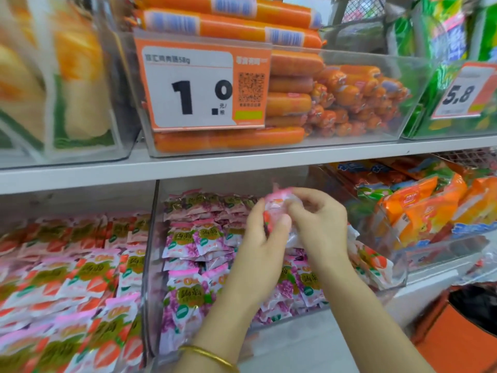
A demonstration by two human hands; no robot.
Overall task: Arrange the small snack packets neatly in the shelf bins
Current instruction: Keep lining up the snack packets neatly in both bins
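Shop, price tags [203, 86], stocked shelf bins [349, 135]

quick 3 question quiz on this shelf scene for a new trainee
1. True or false: both hands hold one small pink snack packet.
2. Which wrist wears the thin gold bangle? A left, B right.
3. What number shows on the big orange-framed price tag on the clear bin of orange sausages?

Key: 1 true, the left hand and right hand pinch it above the clear bin of purple packets. 2 A. 3 1.0.
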